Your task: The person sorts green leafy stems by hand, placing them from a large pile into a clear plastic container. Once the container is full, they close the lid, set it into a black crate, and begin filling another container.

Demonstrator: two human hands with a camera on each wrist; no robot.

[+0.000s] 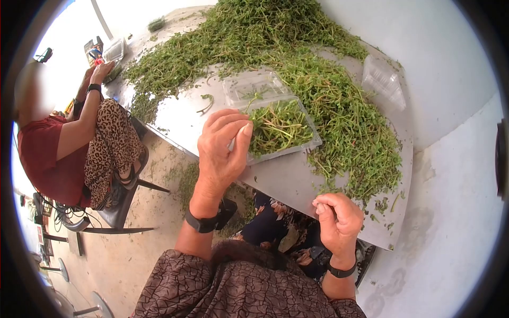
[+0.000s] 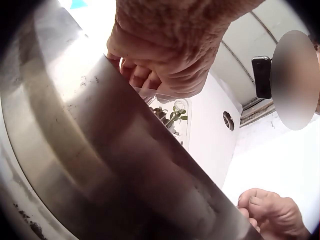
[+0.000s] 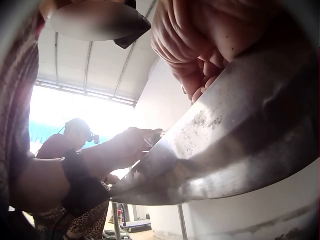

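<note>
My left hand [image 1: 225, 146], fingers curled and thumb raised, is at the left side of a clear plastic clamshell box [image 1: 289, 150]. Green leafy stems [image 1: 281, 127] fill the box's near half, and its lid [image 1: 249, 87] lies folded back behind. One thin stem shows beside the left fingertips; I cannot tell whether they pinch it. In the left wrist view, the box's corner [image 2: 186, 107] shows below the hand. My right hand [image 1: 342, 220] is at the table's front edge, fingers curled in and thumb against them, with nothing visible in its grasp.
A large heap of loose greens [image 1: 275, 26] spreads over the metal table [image 1: 275, 183] and down its right side. Another clear box [image 1: 382, 82] sits at the right by the wall [image 1: 445, 159]. Left, a seated person [image 1: 53, 153] works at the table.
</note>
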